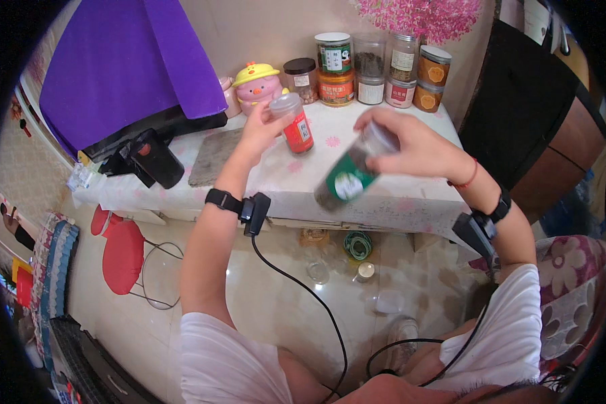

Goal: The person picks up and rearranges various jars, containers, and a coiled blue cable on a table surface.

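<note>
My left hand (260,132) is closed round the upper part of a clear jar with a red label (300,136). The jar stands nearly upright over the table, its pale lid facing up; whether its base touches the cloth I cannot tell. In my right hand (414,143) is a larger clear jar with a green label (347,176), gripped near its lid end. This jar is tilted, its bottom pointing down and left past the table's front edge. It is slightly blurred, and dark contents show through its wall.
Along the back of the white flowered tablecloth (276,182) stand several stacked jars (335,87) and a pink pig figure with a yellow hat (259,86). A grey mat (215,156) and a black bin-like container (156,158) lie left. Jars (365,272) and a red stool (122,257) occupy the floor.
</note>
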Action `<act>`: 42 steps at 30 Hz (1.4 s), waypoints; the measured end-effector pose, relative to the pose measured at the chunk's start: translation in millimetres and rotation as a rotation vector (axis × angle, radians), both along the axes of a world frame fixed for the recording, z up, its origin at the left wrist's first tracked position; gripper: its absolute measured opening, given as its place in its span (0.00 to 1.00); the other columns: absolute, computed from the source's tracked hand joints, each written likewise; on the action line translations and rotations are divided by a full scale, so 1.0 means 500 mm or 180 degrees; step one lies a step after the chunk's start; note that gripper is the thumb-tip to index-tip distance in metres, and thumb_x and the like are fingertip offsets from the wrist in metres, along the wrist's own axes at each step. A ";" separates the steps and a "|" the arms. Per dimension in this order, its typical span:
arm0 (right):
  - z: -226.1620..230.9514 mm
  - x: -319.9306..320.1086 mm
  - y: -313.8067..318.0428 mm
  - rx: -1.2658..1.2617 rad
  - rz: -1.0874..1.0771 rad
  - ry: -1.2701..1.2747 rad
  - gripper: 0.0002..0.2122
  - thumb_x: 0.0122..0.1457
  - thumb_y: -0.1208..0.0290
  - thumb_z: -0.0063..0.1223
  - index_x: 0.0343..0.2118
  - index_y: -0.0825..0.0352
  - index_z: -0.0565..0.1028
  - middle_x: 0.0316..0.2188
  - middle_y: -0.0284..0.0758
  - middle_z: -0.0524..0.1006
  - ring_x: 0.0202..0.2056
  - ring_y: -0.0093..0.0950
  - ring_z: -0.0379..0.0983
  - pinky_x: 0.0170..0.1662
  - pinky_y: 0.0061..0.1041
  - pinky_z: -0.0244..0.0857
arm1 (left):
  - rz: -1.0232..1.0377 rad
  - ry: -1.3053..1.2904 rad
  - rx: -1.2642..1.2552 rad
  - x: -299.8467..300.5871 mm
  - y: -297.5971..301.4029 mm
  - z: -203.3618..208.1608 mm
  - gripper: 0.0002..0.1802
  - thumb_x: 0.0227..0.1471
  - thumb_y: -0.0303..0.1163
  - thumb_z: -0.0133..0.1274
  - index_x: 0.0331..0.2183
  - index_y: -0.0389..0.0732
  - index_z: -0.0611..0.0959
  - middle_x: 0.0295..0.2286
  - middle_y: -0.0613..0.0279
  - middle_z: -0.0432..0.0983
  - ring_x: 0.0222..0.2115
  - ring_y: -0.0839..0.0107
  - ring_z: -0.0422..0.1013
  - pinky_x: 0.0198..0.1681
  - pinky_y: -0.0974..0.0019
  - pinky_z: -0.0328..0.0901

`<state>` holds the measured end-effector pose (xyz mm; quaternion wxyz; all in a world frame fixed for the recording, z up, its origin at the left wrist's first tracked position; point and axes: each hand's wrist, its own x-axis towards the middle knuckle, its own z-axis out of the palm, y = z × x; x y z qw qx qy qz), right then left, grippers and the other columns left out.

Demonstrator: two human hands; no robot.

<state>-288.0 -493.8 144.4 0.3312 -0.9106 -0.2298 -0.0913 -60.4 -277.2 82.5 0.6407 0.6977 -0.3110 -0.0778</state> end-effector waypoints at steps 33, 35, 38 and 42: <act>-0.184 0.215 -0.049 0.0777 -0.1180 -0.0215 0.41 0.44 0.50 0.65 0.51 0.78 0.60 0.45 0.52 0.73 0.47 0.40 0.72 0.50 0.32 0.66 | 0.1608 -0.1245 0.0412 0.258 0.058 -0.137 0.36 0.38 0.36 0.67 0.47 0.35 0.68 0.39 0.47 0.76 0.41 0.55 0.74 0.45 0.59 0.67; -0.192 0.204 -0.065 0.0751 -0.1255 -0.0148 0.41 0.44 0.51 0.66 0.52 0.78 0.59 0.46 0.52 0.72 0.48 0.40 0.72 0.51 0.32 0.65 | 0.1775 -0.1307 0.1014 0.197 0.016 -0.127 0.34 0.39 0.36 0.66 0.46 0.35 0.69 0.39 0.46 0.76 0.42 0.53 0.73 0.45 0.58 0.67; -0.186 0.199 -0.062 0.0777 -0.1241 -0.0137 0.41 0.45 0.53 0.66 0.53 0.78 0.58 0.47 0.53 0.71 0.49 0.41 0.71 0.52 0.31 0.65 | 0.1991 -0.1560 0.1946 0.152 0.026 -0.098 0.29 0.43 0.34 0.61 0.46 0.34 0.70 0.40 0.44 0.76 0.43 0.50 0.72 0.46 0.56 0.66; -0.182 0.204 -0.050 0.0841 -0.1128 -0.0168 0.40 0.45 0.54 0.66 0.53 0.77 0.58 0.47 0.53 0.71 0.49 0.41 0.70 0.52 0.31 0.64 | 0.2462 -0.1358 0.3189 0.170 0.064 -0.090 0.20 0.50 0.30 0.50 0.46 0.35 0.72 0.39 0.43 0.76 0.42 0.49 0.72 0.47 0.53 0.66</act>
